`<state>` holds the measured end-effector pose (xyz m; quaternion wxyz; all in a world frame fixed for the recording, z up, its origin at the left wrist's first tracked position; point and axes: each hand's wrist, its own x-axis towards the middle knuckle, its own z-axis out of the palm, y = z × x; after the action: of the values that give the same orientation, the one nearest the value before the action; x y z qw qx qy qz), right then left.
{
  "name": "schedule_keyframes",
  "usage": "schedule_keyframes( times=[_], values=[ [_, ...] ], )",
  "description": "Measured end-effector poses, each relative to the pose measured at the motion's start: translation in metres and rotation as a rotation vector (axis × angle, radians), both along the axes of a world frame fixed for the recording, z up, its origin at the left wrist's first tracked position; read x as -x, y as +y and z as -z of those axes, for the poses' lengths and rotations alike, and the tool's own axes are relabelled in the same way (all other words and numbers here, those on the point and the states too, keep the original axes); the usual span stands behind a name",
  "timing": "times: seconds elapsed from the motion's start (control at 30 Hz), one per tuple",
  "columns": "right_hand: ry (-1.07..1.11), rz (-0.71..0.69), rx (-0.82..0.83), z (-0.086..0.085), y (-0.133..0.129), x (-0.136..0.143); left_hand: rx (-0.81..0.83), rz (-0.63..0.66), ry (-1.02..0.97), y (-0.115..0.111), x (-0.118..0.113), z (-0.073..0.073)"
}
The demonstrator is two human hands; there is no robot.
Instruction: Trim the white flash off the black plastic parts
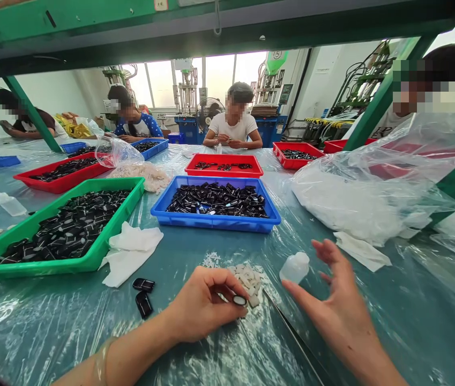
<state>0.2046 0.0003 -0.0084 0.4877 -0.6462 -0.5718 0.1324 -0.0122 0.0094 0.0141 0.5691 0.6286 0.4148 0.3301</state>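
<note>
My left hand [197,305] is closed on a small black plastic piece with a white oval face [239,301], held between thumb and fingertips. My right hand [342,316] is open, thumb and fingers spread. Its thumb tip overlaps the lower edge of a small translucent white bottle [295,268]; whether they touch I cannot tell. Just behind my left fingertips lies a pile of small pale flat pieces [247,276]. Metal tweezers [291,329] lie between my hands, pointing away from me. Two black plastic parts [144,304] rest left of my left hand.
A green tray [94,262] and a blue tray [215,221] hold many black parts. Red trays [224,172] stand farther back. Crumpled white paper [133,249] lies between the near trays. A large clear bag [356,209] sits at right, beside green posts [388,96]. Several people work opposite.
</note>
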Motion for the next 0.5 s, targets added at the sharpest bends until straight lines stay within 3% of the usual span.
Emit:
schedule_keyframes(
  times=[0.13, 0.3, 0.4, 0.5],
  values=[
    [0.084, -0.116, 0.229, 0.019, 0.014, -0.004, -0.049, 0.016, 0.041, 0.000, 0.000, -0.001],
    [0.039, -0.226, 0.190, 0.016, 0.014, -0.004, 0.001, 0.058, 0.036, -0.002, 0.000, -0.003],
    [-0.087, -0.286, 0.047, 0.004, 0.007, -0.004, 0.178, 0.122, -0.076, -0.004, -0.001, 0.000],
    [-0.377, -0.377, -0.291, -0.008, -0.001, -0.004, 0.331, 0.170, -0.144, -0.005, -0.002, 0.002]
  ],
)
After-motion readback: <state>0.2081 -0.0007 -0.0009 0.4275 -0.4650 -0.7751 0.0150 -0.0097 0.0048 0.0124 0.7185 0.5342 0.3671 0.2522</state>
